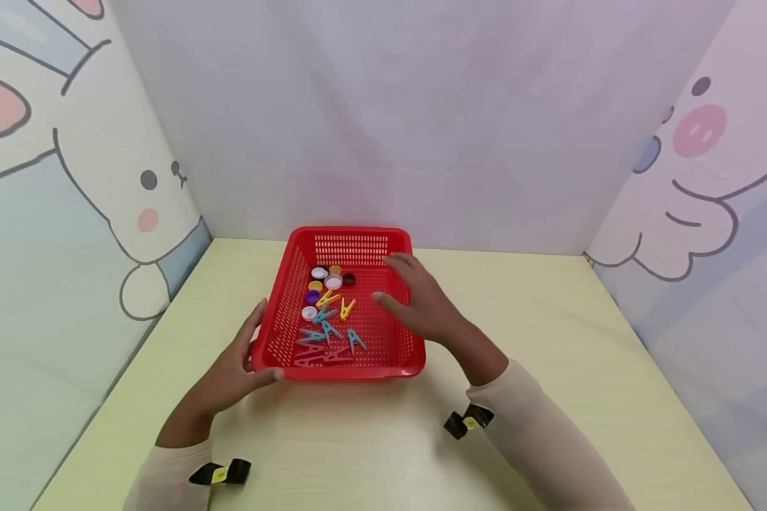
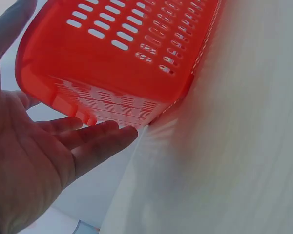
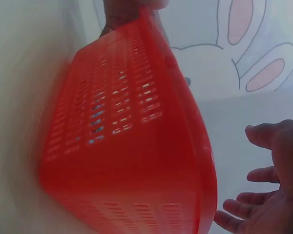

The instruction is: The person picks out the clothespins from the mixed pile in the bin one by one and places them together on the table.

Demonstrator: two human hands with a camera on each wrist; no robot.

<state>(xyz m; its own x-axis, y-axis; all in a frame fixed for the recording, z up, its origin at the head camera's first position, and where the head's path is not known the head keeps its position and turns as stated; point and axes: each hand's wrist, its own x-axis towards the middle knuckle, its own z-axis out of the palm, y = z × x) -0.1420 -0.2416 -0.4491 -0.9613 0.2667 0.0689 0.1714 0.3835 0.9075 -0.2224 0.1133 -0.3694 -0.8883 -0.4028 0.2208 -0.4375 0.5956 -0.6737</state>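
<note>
A red plastic basket [image 1: 339, 374] stands on the table, holding yellow clothespins [image 1: 347, 309], blue ones [image 1: 355, 339], dark pink ones [image 1: 337, 355] and several bottle caps [image 1: 334, 282], all toward its left side. My left hand [image 1: 233, 372] is at the basket's front left corner, thumb by the front rim and fingers along the outer left wall. In the left wrist view that hand [image 2: 34, 151] has its fingers extended beside the basket wall [image 2: 107, 53]. My right hand [image 1: 425, 301] hovers over the basket's right side with fingers spread; in the right wrist view it [image 3: 276, 185] holds nothing.
The pale wooden tabletop [image 1: 537, 319] extends to both sides of the basket. A plain whitish backdrop [image 1: 422, 128] rises behind, with cartoon-printed panels at the left [image 1: 57, 234] and right [image 1: 709, 206]. Black straps with small devices sit on both sleeves.
</note>
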